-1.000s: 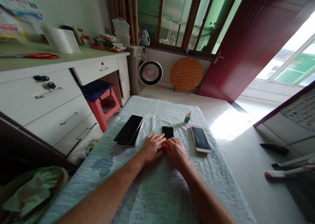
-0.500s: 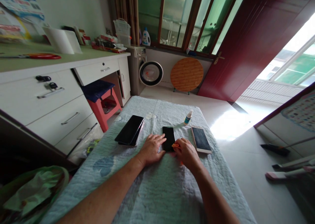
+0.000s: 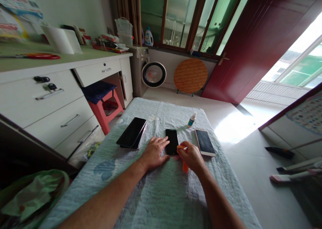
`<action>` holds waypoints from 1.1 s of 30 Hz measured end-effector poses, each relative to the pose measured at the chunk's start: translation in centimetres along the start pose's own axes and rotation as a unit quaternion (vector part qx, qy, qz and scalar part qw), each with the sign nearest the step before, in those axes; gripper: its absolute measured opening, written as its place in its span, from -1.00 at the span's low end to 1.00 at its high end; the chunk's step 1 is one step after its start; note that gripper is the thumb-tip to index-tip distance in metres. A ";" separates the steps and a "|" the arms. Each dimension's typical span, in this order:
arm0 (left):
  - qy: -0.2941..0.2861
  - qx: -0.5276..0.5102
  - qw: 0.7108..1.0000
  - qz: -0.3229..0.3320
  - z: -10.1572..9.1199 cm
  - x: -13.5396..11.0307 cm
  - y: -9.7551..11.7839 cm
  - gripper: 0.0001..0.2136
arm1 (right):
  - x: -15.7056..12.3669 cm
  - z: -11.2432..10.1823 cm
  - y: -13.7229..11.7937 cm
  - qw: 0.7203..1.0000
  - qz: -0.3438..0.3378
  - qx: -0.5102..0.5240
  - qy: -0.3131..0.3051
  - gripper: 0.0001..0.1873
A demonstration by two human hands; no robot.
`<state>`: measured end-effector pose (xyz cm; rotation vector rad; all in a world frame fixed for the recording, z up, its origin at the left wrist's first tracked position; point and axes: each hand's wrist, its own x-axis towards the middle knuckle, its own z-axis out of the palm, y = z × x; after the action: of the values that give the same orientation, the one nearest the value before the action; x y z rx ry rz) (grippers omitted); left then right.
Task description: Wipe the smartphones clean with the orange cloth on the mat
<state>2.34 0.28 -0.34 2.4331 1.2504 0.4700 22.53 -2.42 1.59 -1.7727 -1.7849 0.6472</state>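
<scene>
A small black phone (image 3: 172, 140) lies face up in the middle of a table covered with a pale blue cloth (image 3: 161, 192). My left hand (image 3: 154, 152) lies flat with fingers spread against the phone's left edge. My right hand (image 3: 192, 156) is closed on a small orange thing (image 3: 184, 161), held at the phone's near right corner. A stack of larger dark phones (image 3: 132, 137) rests to the left. A gold-edged phone (image 3: 204, 142) lies to the right. A small spray bottle (image 3: 191, 119) lies behind it.
White drawers (image 3: 50, 104) and a desk run along the left, with a red stool (image 3: 104, 103) under it. A washing machine (image 3: 151, 73) and a round folded table (image 3: 190, 75) stand at the far wall. A green bag (image 3: 30, 195) sits near left.
My right hand has slid from the phone's near end to its right side with the orange thing, uncovering the whole screen. My left hand has stayed in place.
</scene>
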 end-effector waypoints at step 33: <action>0.073 0.070 0.995 0.016 0.5 -0.2 0.4 -0.57 | 0.4 1.0 -0.4 0.804 0.137 0.574 -0.069 -0.66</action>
<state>2.75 -0.21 -0.60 2.5786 1.3476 0.5963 21.54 -2.02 1.12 -1.0773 -0.7769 1.5744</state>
